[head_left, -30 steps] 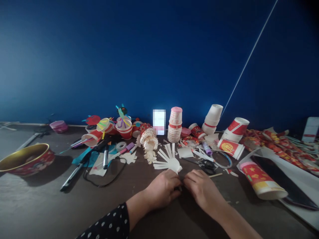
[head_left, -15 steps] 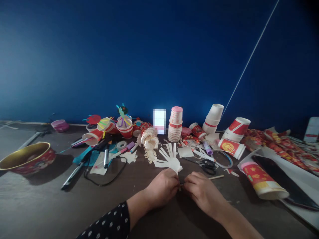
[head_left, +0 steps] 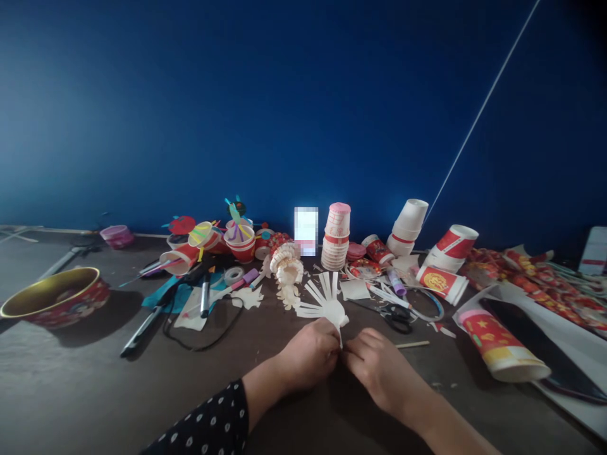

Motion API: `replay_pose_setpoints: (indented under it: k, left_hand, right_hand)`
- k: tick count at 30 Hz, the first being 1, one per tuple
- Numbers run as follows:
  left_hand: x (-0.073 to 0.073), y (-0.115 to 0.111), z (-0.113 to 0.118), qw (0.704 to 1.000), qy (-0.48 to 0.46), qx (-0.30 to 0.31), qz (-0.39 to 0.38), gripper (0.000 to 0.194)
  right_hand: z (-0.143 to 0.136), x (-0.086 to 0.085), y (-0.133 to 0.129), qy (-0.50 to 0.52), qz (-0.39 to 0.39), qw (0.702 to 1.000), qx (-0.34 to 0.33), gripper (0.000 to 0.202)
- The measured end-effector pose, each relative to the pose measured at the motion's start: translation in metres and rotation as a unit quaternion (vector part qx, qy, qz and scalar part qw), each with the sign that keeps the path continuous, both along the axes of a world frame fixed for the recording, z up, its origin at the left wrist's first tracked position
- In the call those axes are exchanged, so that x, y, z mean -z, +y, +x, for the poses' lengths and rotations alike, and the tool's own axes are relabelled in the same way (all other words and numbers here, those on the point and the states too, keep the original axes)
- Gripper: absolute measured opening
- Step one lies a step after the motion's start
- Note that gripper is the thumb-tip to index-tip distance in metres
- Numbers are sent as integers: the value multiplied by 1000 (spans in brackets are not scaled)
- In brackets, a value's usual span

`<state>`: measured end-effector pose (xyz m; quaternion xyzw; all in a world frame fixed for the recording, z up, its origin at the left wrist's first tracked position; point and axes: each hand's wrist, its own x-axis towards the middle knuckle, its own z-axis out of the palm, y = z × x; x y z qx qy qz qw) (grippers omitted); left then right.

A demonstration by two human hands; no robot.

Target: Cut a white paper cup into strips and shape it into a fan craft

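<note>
A white paper cup cut into strips lies flattened in front of me, its strips fanned out away from me. My left hand is closed at its near side, pinching a strip that points toward me. Close beside it, almost touching, my right hand is closed too, fingertips by the end of that strip. What sits between the right fingertips is hidden. Just beyond the right hand lie black scissors and a thin pale stick.
A gold-lined bowl stands at left, near a marker and a black cutter. Stacked cups rise at the back. A red patterned cup lies by a dark phone at right.
The right hand has shifted slightly left, closer to the left hand. Less of the strip's end shows below the fingers. The whole view has moved a little.
</note>
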<state>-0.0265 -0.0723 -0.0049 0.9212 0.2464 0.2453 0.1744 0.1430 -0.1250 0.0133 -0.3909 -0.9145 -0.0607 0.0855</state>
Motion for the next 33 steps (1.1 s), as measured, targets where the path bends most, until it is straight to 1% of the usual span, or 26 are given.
replay_pose_setpoints:
  k: [8, 14, 17, 22, 27, 30, 33]
  left_hand:
    - [0, 2, -1, 1000, -9, 12, 11, 16]
    - [-3, 1, -5, 999, -5, 37, 13, 9]
    - [-2, 3, -5, 999, -2, 43, 32, 6]
    - [2, 6, -4, 997, 22, 43, 67, 12]
    - [1, 5, -3, 994, 46, 35, 94, 11]
    - [0, 4, -1, 992, 63, 19, 104, 11]
    - [0, 2, -1, 991, 76, 0, 108, 9]
  right_hand:
    - [1, 5, 2, -3, 34, 999, -17, 16]
    - [4, 6, 4, 12, 35, 999, -23, 14]
    - [3, 6, 4, 16, 30, 999, -15, 14]
    - [4, 10, 5, 21, 35, 999, -6, 15]
    - [5, 14, 6, 35, 40, 999, 1, 17]
    - [5, 12, 5, 49, 18, 999, 9, 16]
    - [5, 8, 4, 91, -20, 995, 40, 16]
